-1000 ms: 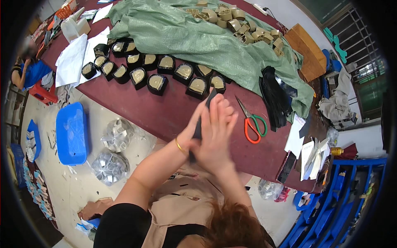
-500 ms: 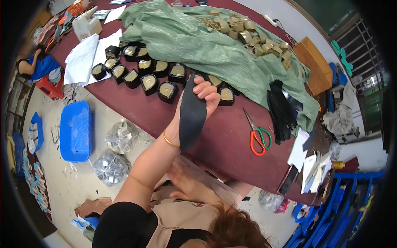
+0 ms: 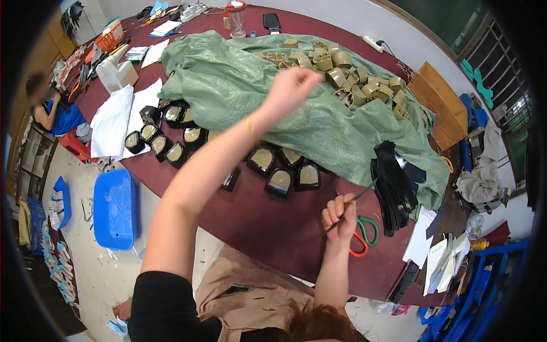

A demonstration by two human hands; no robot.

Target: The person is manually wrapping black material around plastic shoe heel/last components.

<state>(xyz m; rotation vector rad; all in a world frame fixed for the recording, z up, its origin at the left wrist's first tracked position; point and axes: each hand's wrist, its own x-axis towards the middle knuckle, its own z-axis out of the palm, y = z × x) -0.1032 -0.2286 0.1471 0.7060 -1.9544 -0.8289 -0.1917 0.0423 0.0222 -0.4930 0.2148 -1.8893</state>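
Note:
My left hand [image 3: 293, 88] hovers over the green woven sheet [image 3: 228, 74], close to the near side of a pile of beige shoe heels [image 3: 336, 60]. Its fingers are smeared by motion, and nothing shows clearly in them. Near the table's front edge, my right hand [image 3: 341, 216] is closed on a thin black leather piece [image 3: 364, 191], seen edge-on. Orange-and-green handled scissors [image 3: 370, 232] lie beside that hand, partly hidden by it. A bundle of black leather pieces [image 3: 393, 188] rests to the right. Several black-covered heels [image 3: 280, 181] stand in front of the sheet.
A wooden box [image 3: 436, 105] stands at the back right. White paper [image 3: 111, 125] and a plastic jug [image 3: 117, 74] lie at the left. A blue tub [image 3: 115, 210] is on the floor. Another person [image 3: 51, 111] sits at the far left. Blue racks [image 3: 484, 285] fill the lower right.
My left hand has moved forward toward the beige heels, away from the black leather piece. My right hand has come up from my lap and now grips the piece. The view has shifted.

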